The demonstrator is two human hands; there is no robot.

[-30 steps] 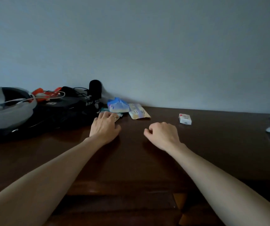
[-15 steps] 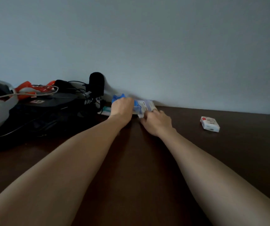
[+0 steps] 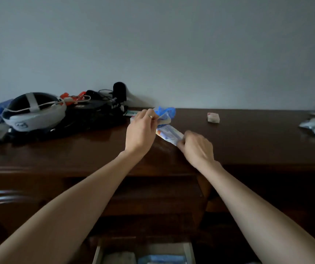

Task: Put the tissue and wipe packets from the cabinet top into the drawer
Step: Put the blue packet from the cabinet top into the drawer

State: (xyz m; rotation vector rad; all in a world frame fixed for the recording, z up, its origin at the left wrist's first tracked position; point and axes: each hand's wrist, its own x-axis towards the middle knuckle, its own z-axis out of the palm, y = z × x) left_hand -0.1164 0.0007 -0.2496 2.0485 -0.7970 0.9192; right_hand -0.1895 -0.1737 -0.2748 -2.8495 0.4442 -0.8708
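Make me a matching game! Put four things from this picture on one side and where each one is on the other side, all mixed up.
Things:
1. blue packet
2. white packet
3. small white box
4. drawer

Places:
A. open, below the cabinet top
B. pinched by the right hand
C. alone on the cabinet top, right of both hands
D. gripped by the left hand

Pairs: 1-D, 2-B, 3-C, 4-A

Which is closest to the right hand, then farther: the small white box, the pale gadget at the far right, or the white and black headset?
From the right hand:
1. Small white box, just beyond it.
2. Pale gadget, far right.
3. White and black headset, far left.
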